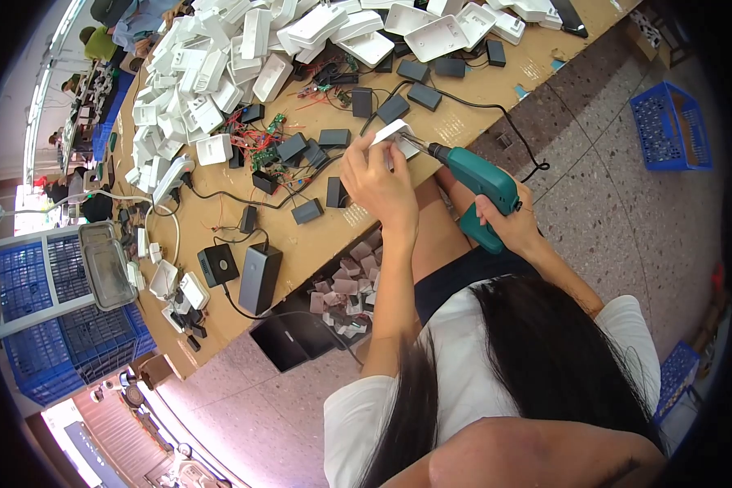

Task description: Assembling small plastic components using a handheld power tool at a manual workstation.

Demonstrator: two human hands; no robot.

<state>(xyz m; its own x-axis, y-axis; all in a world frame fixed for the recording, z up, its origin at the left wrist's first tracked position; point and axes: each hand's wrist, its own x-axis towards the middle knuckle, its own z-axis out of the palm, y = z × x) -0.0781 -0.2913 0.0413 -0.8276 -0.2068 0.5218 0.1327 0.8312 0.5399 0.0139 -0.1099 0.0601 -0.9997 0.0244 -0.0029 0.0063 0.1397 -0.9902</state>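
Note:
My right hand (514,215) is wrapped round the grip of a green cordless screwdriver (481,180). The tool's dark chuck and thin bit point left into a white plastic casing (393,128). My left hand (382,175) grips that casing at the table's near edge, its fingers bent round the lower side. The bit's tip reaches the casing near my left fingertips; whether it sits on a screw is too small to tell. Close by lie several black rectangular modules, among them one black box (333,138) just left of my left hand.
White plastic casings (220,65) heap over the far side of the brown table (455,122). Red wires and green circuit boards (256,134) lie mid-table. A black cable (512,122) hangs off the right edge. Blue crates (671,130) stand on the floor at right and in a rack at left.

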